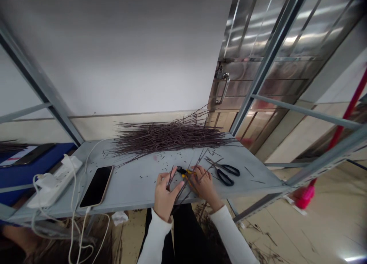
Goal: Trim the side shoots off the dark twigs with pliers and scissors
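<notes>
1. White power strip [54,181] lies near the front left corner of the grey steel shelf [134,187], its cables [73,218] trailing over the front edge.
2. Black smartphone [96,186] sits just right of it, near the front edge.
3. Heap of dark rods [169,137] spreads along the shelf's back edge, behind both hands.
4. Left hand [164,195], in a white sleeve [155,237], rises from the front edge, fingers curled, thumb and fingertips pinching thin dark rods [183,189].
5. Right hand [205,185] curls closed on yellow-handled pliers [185,173], their head pointing left, rods crossing them.
6. Black-handled scissors [226,172] lie just right of that hand.
</notes>
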{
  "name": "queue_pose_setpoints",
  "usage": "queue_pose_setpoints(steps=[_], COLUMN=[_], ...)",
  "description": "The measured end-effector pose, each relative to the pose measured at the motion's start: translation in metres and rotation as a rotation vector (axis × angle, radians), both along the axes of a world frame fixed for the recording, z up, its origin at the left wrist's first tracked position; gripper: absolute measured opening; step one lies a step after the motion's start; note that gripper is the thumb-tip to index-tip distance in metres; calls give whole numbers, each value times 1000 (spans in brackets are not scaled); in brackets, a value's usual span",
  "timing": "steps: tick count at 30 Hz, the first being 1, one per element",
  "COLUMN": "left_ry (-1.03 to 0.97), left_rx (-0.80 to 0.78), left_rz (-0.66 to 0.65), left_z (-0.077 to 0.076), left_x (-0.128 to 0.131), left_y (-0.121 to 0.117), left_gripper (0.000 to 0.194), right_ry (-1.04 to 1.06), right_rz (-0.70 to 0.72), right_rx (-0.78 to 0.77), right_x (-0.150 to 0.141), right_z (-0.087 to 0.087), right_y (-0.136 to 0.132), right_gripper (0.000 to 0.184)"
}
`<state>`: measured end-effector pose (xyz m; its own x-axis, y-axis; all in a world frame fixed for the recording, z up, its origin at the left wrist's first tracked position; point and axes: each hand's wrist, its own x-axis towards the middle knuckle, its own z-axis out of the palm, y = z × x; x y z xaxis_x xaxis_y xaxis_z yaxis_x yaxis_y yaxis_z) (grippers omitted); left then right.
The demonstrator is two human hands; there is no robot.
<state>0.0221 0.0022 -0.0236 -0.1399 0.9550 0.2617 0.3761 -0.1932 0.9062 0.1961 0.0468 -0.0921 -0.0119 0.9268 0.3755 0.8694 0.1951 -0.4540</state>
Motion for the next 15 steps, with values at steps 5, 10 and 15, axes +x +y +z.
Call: queue_pose_setpoints(steps=[5, 10, 15], left_ry=[53, 73, 36], left_rx=[2, -21, -11], left_rz=[-39, -90, -77], left_z=[-5, -6, -10], left_x=[7, 14, 13], left_y=[9, 10, 13], left_gripper=[43, 38, 34], right_ry=[505, 897, 1249], right_rz=[49, 49, -190], right_rx=[65, 54, 74], right_x=[19, 5, -17], right_z=[5, 15, 9], right_y=[-12, -32, -47], right_gripper=[15, 21, 22])
